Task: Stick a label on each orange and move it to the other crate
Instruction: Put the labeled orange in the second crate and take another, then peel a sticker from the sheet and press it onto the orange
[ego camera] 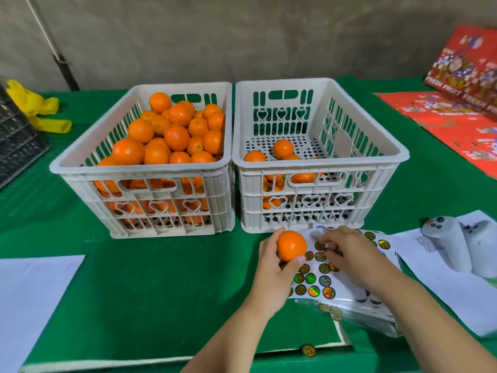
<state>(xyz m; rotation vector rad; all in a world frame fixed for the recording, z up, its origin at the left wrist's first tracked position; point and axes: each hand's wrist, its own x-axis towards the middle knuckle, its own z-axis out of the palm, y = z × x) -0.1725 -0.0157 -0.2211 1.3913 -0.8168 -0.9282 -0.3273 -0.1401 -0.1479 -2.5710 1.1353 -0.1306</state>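
Orange (291, 244) sits in the left hand (277, 267) just in front of the right crate (320, 162), over the edge of the label sheet (338, 281) on the green worktop (150, 286); the full left crate (142, 168) stands touching beside. It is round, with no stem end showing. The left grip curls round it, the right hand (349, 251) pinches at a label on the sheet, and two white controllers (451, 243) lie to the right
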